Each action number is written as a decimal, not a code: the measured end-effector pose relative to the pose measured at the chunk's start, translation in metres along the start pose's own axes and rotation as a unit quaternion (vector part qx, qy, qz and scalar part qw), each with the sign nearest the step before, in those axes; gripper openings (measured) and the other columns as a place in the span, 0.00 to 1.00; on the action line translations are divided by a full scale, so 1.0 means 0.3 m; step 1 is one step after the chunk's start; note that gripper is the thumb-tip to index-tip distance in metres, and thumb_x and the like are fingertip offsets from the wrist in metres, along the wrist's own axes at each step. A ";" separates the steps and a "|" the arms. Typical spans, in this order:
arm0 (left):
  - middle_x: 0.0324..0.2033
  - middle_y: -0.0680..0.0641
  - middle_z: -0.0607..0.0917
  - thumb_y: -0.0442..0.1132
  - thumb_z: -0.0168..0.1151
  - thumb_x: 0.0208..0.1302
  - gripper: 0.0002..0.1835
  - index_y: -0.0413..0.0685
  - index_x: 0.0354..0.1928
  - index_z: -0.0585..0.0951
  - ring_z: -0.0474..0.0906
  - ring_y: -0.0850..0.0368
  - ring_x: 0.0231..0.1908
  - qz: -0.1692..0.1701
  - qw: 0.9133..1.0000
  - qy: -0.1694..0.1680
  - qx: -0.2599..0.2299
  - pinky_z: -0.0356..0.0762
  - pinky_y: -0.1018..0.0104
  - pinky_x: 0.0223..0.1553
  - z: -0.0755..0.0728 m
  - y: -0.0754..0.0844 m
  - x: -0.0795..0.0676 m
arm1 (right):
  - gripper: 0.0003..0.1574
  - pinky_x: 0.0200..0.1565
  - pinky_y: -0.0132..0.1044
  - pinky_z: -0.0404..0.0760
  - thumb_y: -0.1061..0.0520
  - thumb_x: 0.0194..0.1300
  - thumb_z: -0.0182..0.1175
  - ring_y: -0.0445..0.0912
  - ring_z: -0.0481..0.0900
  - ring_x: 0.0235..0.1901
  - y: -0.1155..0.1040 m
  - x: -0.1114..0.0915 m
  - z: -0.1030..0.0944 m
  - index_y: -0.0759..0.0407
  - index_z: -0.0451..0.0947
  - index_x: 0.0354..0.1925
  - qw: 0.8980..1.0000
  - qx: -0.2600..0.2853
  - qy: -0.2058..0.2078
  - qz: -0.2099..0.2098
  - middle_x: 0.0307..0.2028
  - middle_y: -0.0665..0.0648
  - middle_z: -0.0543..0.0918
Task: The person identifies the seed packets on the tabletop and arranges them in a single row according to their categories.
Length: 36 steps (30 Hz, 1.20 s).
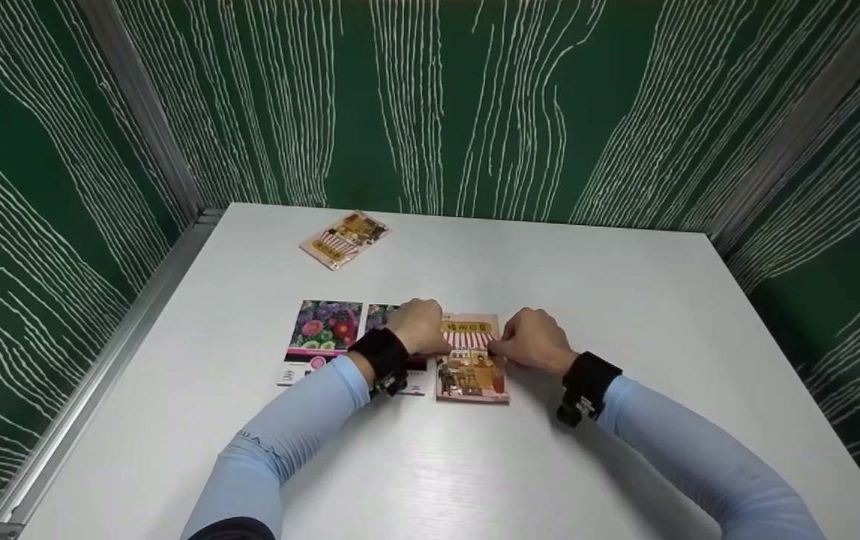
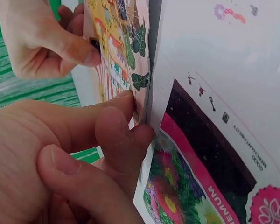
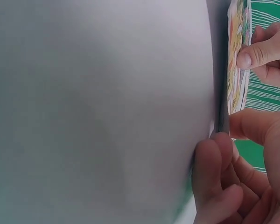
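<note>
A seed packet (image 1: 472, 379) with an orange picture and a red-striped awning lies on the white table, its printed side up. My left hand (image 1: 418, 327) pinches its left edge, and my right hand (image 1: 536, 339) pinches the right edge. In the left wrist view, thumb and fingertips meet at the side of the packet (image 2: 115, 56). The right wrist view has the right hand (image 3: 252, 177) at the opposite side. Left of it are two flower seed packets, one fully visible (image 1: 326, 330), the other (image 1: 379, 316) partly covered by my left hand and wrist.
Farther back on the left, another orange seed packet (image 1: 345, 240) lies at a slant on the table (image 1: 587, 277). Green walls (image 1: 430, 112) with white wavy lines stand behind and on both sides. A metal rail (image 1: 107, 360) runs along the left edge.
</note>
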<state>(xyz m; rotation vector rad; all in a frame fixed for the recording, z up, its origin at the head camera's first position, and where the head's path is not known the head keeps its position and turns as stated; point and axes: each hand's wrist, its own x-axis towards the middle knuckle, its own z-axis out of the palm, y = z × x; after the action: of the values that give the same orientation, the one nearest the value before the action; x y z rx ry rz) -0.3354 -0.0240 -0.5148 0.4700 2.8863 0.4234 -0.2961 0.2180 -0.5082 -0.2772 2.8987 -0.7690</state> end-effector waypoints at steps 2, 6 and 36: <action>0.25 0.50 0.84 0.53 0.84 0.62 0.24 0.51 0.24 0.77 0.80 0.51 0.28 0.002 1.000 0.000 -0.009 0.82 0.54 0.31 -0.039 0.026 -0.047 | 0.23 0.21 0.33 0.68 0.45 0.68 0.77 0.39 0.76 0.16 0.000 0.000 0.002 0.52 0.88 0.19 1.000 -0.003 0.005 -0.002 0.14 0.45 0.83; 0.23 0.52 0.79 0.50 0.82 0.64 0.26 0.53 0.21 0.72 0.75 0.54 0.26 0.011 1.000 0.003 -0.012 0.74 0.59 0.29 -0.071 0.047 -0.099 | 0.23 0.21 0.33 0.68 0.47 0.68 0.77 0.39 0.76 0.17 -0.003 0.000 0.007 0.51 0.88 0.18 1.000 -0.001 0.009 -0.009 0.14 0.45 0.83; 0.67 0.29 0.85 0.41 0.57 0.81 0.24 0.36 0.71 0.83 0.78 0.28 0.69 -0.113 0.978 0.173 0.006 0.80 0.28 0.68 -0.270 -0.388 0.050 | 0.24 0.25 0.35 0.66 0.50 0.71 0.75 0.40 0.72 0.19 -0.044 0.002 -0.036 0.52 0.83 0.18 0.996 0.002 0.060 -0.065 0.16 0.47 0.81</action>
<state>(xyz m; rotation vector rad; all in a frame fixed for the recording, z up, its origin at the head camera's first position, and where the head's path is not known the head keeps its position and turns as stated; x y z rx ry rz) -0.4006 -0.1449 -0.4763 0.0673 3.2260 0.4932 -0.2966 0.2119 -0.4922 -0.4390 3.0161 -0.8386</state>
